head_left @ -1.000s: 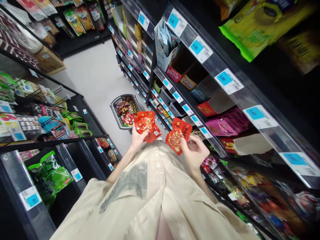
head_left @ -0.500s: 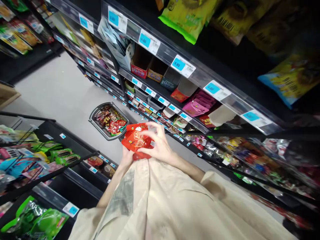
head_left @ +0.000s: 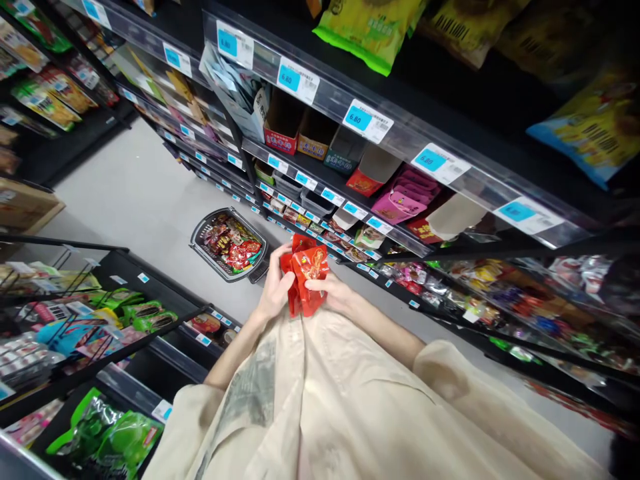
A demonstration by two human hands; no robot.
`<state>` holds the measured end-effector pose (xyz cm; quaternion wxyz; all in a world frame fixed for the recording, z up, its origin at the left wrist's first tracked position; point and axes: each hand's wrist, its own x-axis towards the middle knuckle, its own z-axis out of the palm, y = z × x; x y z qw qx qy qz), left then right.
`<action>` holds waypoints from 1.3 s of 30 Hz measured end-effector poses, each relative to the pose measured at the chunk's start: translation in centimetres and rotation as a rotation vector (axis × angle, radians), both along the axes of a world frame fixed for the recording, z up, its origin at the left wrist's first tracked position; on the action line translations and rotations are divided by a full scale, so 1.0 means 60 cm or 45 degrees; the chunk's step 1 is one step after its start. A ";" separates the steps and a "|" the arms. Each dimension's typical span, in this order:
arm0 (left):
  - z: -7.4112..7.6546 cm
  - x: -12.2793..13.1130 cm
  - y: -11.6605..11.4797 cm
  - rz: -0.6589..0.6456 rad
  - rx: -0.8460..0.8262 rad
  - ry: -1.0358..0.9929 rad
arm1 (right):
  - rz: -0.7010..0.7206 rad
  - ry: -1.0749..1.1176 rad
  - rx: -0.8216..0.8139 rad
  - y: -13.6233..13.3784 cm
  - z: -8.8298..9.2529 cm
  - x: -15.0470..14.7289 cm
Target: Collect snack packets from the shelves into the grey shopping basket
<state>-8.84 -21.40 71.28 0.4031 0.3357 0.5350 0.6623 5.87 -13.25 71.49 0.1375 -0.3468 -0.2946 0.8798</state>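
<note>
Several red snack packets point(head_left: 311, 263) with pale lettering are bunched upright in front of my shirt. My left hand point(head_left: 276, 287) is closed on them from the left, its thumb lying across the near side. From the right, my right hand point(head_left: 334, 292) grips the packets with its thumb on the front of one. The far fingers of both hands are partly hidden behind the packets. Beyond them on the floor stands a dark shopping basket point(head_left: 196, 257) holding many small packets, some of them red.
On the right, a tall black shelf point(head_left: 400, 143) with price tags carries snack bags and small boxes. A lower rack point(head_left: 165, 357) of green and mixed packets stands on the left. Grey floor point(head_left: 135, 180) runs between them. A cardboard box point(head_left: 27, 205) is at the left edge.
The red packets have turned from a flat spread to a narrower upright bunch and shifted right. My right hand has moved from over them to their right side; my left hand has come up.
</note>
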 end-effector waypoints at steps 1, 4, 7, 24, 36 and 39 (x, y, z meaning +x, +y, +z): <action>0.008 -0.006 0.011 -0.038 0.053 -0.032 | 0.026 0.033 -0.062 -0.005 0.000 0.002; 0.014 -0.009 0.030 -0.187 0.136 -0.185 | 0.123 0.112 -0.131 -0.019 -0.004 0.008; 0.002 0.007 0.022 -0.198 0.155 -0.201 | 0.192 0.131 -0.159 -0.027 -0.010 0.013; 0.020 -0.016 -0.016 -0.402 0.199 0.232 | 0.461 0.234 -0.175 -0.029 -0.029 0.001; -0.017 -0.079 0.067 -1.067 -0.053 -0.213 | 0.673 0.475 -0.309 -0.005 -0.086 0.021; -0.023 -0.045 0.103 -1.090 -0.014 -0.217 | 0.468 0.287 -0.076 0.009 -0.087 0.043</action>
